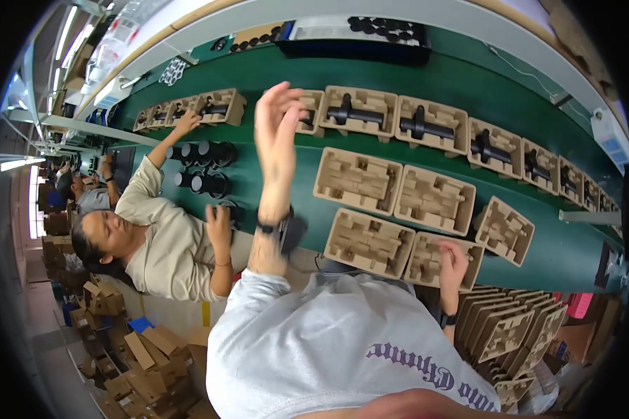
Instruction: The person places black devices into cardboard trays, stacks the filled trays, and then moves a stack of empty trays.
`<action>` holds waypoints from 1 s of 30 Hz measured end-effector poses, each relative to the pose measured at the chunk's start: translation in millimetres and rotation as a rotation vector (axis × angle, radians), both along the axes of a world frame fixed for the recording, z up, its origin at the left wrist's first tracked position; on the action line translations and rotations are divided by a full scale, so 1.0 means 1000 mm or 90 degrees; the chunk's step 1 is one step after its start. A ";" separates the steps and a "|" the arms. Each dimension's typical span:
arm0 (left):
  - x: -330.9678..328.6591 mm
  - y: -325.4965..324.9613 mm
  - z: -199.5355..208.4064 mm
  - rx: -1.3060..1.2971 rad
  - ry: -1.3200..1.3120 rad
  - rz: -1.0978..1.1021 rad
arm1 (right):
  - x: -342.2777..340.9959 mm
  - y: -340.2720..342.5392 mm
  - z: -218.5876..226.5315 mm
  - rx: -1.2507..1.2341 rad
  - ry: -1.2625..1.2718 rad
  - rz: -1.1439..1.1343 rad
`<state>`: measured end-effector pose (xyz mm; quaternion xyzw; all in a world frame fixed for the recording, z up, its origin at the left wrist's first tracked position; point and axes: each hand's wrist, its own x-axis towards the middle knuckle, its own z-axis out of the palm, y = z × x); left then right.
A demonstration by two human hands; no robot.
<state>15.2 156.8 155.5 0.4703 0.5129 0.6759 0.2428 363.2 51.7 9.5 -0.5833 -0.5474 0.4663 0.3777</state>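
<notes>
The left hand (275,124) is hovering open; the right hand (454,265) is hanging loosely open over a tray (421,261) lying hollow-side up, presumably for access.

Trays (356,180) at centre — moulded paper pulp by look, matt, rough. Black parts (362,114) on far side — smooth, apparently plastic. Bench top (573,260): smooth, low sheen. Cartons (144,351), near left: matt cardboard.

Left hand (275,126) raised, right hand (453,265) lower
</notes>
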 end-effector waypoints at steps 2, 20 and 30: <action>-0.090 0.033 -0.137 -0.187 0.153 0.325 | 0.005 -0.010 0.003 0.009 0.007 -0.039; -0.191 0.079 -0.284 -0.350 -0.370 -0.066 | -0.087 -0.059 0.011 0.019 -0.039 -0.103; -0.162 0.091 -0.294 -0.404 -0.387 -0.173 | -0.117 -0.043 0.020 0.001 -0.069 -0.023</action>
